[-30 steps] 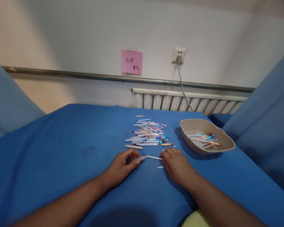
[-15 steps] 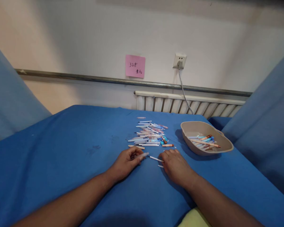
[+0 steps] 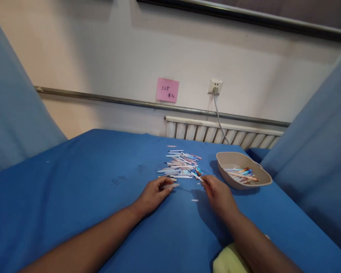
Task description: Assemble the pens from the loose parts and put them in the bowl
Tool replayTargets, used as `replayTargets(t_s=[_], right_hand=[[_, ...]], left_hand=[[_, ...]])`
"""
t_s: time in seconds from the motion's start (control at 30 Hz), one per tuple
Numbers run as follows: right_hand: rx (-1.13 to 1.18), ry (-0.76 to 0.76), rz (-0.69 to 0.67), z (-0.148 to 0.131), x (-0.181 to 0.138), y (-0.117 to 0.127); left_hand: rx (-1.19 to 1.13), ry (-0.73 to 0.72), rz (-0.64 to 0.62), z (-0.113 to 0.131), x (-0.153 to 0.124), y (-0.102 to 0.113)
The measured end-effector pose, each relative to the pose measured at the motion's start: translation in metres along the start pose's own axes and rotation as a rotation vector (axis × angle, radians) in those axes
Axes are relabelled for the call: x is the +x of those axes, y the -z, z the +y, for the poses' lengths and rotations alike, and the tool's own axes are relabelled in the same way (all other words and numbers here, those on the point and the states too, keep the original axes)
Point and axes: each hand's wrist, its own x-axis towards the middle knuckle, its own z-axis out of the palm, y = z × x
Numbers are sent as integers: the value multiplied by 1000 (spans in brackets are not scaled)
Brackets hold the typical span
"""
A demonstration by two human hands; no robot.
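Note:
My left hand (image 3: 156, 191) is closed round a pale, see-through pen barrel (image 3: 174, 185), whose end pokes out past the fingertips. Between the thumb and fingers of my right hand (image 3: 218, 194) is a thin white pen refill (image 3: 197, 176), raised at a slant with its far end over the pile. That pile of pen parts (image 3: 179, 165), with barrels, refills and coloured pieces, lies just beyond both hands. On the cloth between my hands rests a small white piece (image 3: 194, 200), too small to name surely.
To the right stands a beige basket (image 3: 221, 161) with several pens (image 3: 241, 174) inside. A blue cloth (image 3: 74, 197) covers the table. Something yellow (image 3: 230, 259) lies under my right forearm. Behind the table are a radiator (image 3: 213, 131) and a plugged socket (image 3: 215, 87); blue curtains hang at both sides.
My right hand has moved right and forward, carrying the refill away from the barrel and up toward the pile. My left hand keeps the barrel. The view has tilted upward a little.

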Motion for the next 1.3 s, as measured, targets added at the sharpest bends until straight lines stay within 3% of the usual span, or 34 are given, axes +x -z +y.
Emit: replayTargets(t_s=[0.13, 0.33, 0.63, 1.17, 1.3], right_hand=[[80, 120, -8, 8, -9, 5], [180, 142, -25, 22, -9, 1], [264, 127, -46, 13, -13, 4], [288, 161, -59, 2, -18, 0], [299, 127, -11, 3, -19, 2]], left_hand=[[3, -33, -11, 0, -3, 3], [-8, 26, -26, -2, -1, 0], [26, 68, -101, -1, -5, -2], [27, 37, -126, 7, -12, -8], [15, 55, -122, 11, -13, -8]])
